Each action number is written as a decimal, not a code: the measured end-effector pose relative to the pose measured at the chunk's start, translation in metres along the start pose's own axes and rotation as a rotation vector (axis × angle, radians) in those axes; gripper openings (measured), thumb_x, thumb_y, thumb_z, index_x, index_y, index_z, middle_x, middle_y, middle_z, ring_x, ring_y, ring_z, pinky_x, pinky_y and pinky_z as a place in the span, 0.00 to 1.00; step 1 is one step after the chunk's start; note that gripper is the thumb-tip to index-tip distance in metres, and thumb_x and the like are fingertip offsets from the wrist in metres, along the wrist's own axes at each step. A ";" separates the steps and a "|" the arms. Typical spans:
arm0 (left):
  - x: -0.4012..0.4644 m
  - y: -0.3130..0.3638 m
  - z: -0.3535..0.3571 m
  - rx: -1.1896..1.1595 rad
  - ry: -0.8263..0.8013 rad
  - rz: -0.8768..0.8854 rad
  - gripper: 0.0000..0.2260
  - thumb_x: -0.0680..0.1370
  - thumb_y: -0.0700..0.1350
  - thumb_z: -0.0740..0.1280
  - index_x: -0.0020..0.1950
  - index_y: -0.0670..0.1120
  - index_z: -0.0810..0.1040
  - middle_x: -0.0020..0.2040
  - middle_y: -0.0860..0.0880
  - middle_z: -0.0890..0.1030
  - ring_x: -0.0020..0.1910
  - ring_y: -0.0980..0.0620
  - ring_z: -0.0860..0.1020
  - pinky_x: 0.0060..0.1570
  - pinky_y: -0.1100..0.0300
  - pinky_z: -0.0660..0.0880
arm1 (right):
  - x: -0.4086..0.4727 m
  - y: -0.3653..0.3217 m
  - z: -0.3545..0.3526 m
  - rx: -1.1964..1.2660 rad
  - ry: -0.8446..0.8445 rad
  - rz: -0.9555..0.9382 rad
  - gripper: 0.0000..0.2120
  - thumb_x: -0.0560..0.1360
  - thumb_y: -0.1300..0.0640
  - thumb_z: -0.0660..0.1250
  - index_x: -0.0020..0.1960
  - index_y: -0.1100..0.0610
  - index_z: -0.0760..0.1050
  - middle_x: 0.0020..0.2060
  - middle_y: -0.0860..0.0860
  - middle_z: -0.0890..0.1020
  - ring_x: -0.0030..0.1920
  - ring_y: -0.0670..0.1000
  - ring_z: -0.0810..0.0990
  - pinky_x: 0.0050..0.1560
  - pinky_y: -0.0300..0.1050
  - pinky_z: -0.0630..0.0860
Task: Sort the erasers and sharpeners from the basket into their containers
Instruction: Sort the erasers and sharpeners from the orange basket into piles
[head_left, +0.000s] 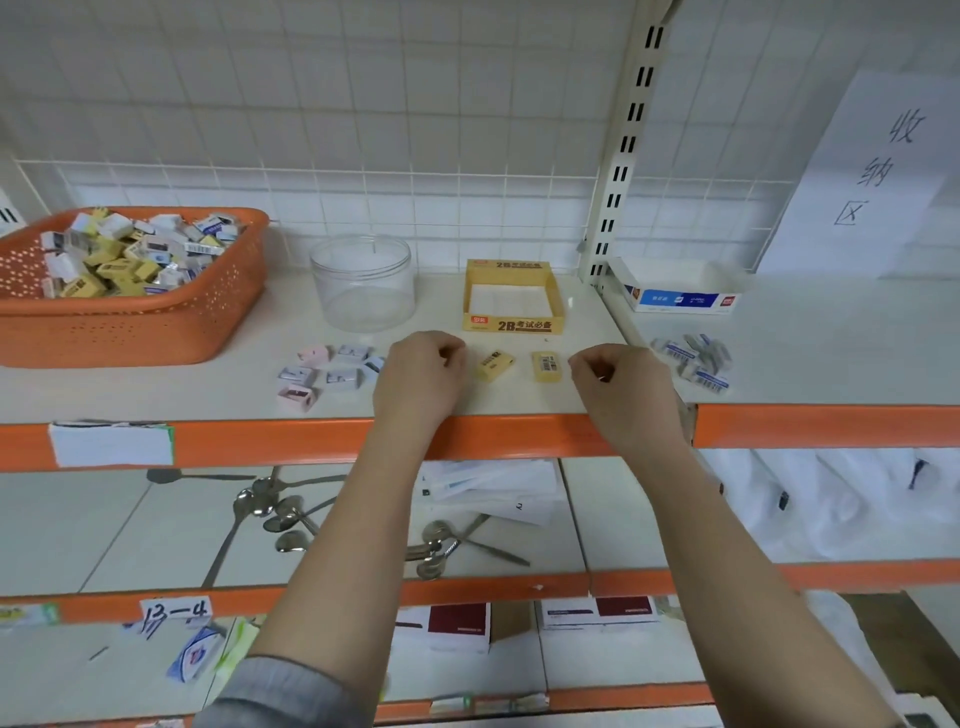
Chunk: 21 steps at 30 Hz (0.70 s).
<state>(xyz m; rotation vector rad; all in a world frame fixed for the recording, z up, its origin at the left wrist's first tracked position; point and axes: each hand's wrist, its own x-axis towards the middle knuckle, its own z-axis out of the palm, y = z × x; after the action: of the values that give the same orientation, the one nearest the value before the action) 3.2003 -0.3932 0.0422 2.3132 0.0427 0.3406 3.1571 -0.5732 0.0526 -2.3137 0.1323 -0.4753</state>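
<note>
Both hands, left hand (422, 370) and right hand (621, 387), are curled and seem to hold nothing. Between them lie two yellow erasers (519, 365), near the yellow box (511, 323), probably pre-sorted for it.

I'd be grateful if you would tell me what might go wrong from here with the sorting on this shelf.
1. The small sharpeners lie loose beside the left hand; a careless sweep might push some off the shelf edge.
2. The two yellow erasers sit between both hands, near that edge too.
3. The basket is heaped, so digging in may spill pieces.
4. The clear jar looks light and might tip if knocked.
</note>
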 end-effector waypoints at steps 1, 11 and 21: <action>-0.003 -0.002 -0.011 -0.011 0.025 0.018 0.09 0.78 0.44 0.64 0.53 0.47 0.82 0.53 0.51 0.82 0.50 0.50 0.79 0.49 0.61 0.72 | -0.004 -0.004 0.001 -0.014 0.005 -0.010 0.10 0.77 0.58 0.62 0.41 0.57 0.79 0.29 0.46 0.75 0.30 0.44 0.72 0.30 0.35 0.67; 0.002 -0.038 -0.141 0.002 0.223 0.165 0.09 0.78 0.43 0.64 0.52 0.44 0.83 0.43 0.50 0.82 0.41 0.53 0.78 0.41 0.63 0.69 | -0.025 -0.069 0.039 0.064 -0.054 -0.195 0.08 0.78 0.57 0.64 0.45 0.57 0.81 0.35 0.49 0.82 0.34 0.51 0.78 0.38 0.40 0.73; 0.070 -0.147 -0.257 0.096 0.305 0.219 0.08 0.78 0.41 0.65 0.51 0.43 0.83 0.42 0.50 0.80 0.41 0.55 0.75 0.39 0.67 0.63 | 0.000 -0.194 0.160 0.139 0.035 -0.276 0.05 0.76 0.58 0.67 0.45 0.54 0.82 0.36 0.47 0.82 0.32 0.45 0.76 0.40 0.26 0.68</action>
<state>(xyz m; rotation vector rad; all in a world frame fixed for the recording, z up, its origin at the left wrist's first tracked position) 3.2130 -0.0998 0.1225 2.3456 -0.0442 0.8162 3.2077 -0.3289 0.0860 -2.1959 -0.2007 -0.6423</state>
